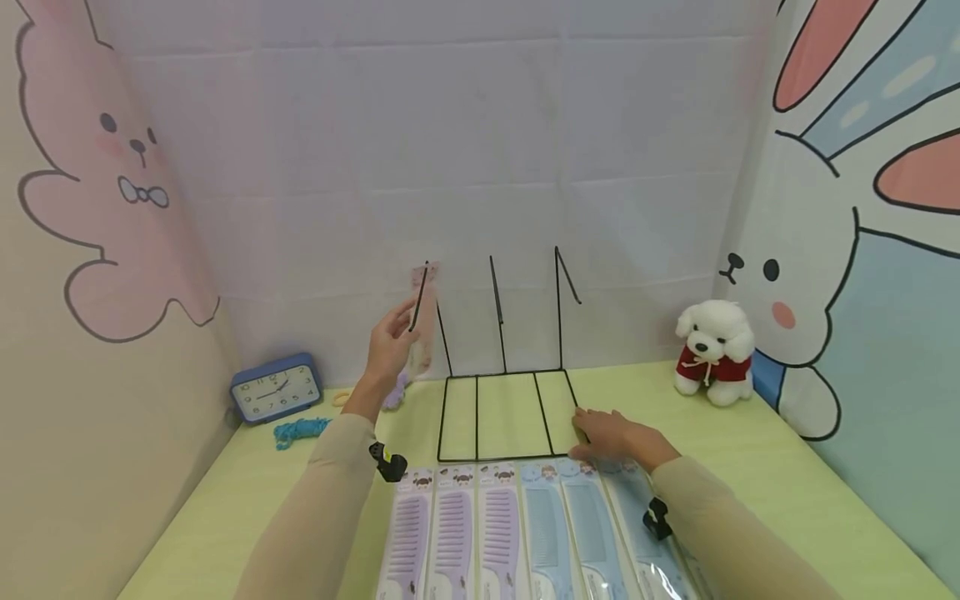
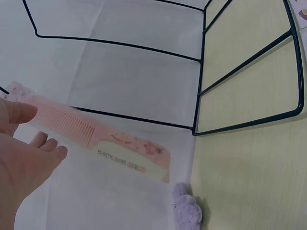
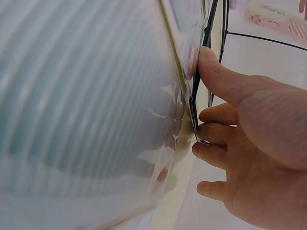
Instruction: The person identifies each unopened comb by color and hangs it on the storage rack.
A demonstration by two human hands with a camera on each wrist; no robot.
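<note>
The hands were well apart. The left hand (image 1: pixel 386 354) was at the upper part of a slim packaged pink comb (image 2: pixel 120 139), its thumb overlapping the pack; I could not tell whether it pinched it. "PLASTIC COMB" could be read along the handle. This comb was upright at the left hook of a black wire rack (image 1: pixel 476 417), well away from the right hand (image 1: pixel 615 437), which gripped the front right corner of the rack's base, thumb on the thin wire.

In front of the base, three packaged purple combs (image 1: pixel 454 533) and a group of packaged blue combs (image 1: pixel 590 525) lay side by side in glossy clear film, the right sleeve (image 1: pixel 738 533) covering part of the last; their small print was too small to read. Beyond the left wrist were a fuzzy purple plush (image 2: pixel 187 211), a bundle of turquoise cord (image 1: pixel 300 431) and a blue rectangular clock (image 1: pixel 277 387) with printed numerals. A fluffy white toy dog (image 1: pixel 715 342) in a red top sat at the far right of the pale yellow-green table (image 1: pixel 750 483), before a creased cloth backdrop (image 1: pixel 465 125)
</note>
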